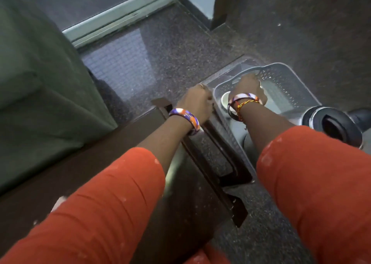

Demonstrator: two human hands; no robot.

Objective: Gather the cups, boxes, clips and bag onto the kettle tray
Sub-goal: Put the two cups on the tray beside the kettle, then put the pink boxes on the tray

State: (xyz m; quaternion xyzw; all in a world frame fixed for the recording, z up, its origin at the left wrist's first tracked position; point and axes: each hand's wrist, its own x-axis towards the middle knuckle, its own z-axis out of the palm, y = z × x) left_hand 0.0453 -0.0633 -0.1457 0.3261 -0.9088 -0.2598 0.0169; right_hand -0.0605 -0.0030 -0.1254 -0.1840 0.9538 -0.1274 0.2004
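Two orange ribbed sleeves are seen nearest, reaching out over a speckled dark counter. The left hand is curled shut on the near-left edge of the grey tray, a perforated plastic thing with rounded corners. The right hand is lowered inside it, grip hidden so can't tell. A small white cup is tucked just beside that wrist. A glossy black kettle is parked at the right.

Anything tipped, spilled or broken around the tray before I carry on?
Nothing stands out. The grey perforated tray sits flat; a cup stands upright inside, and the kettle beside it looks undisturbed. No spill shows, though the hands hide part of the tray.
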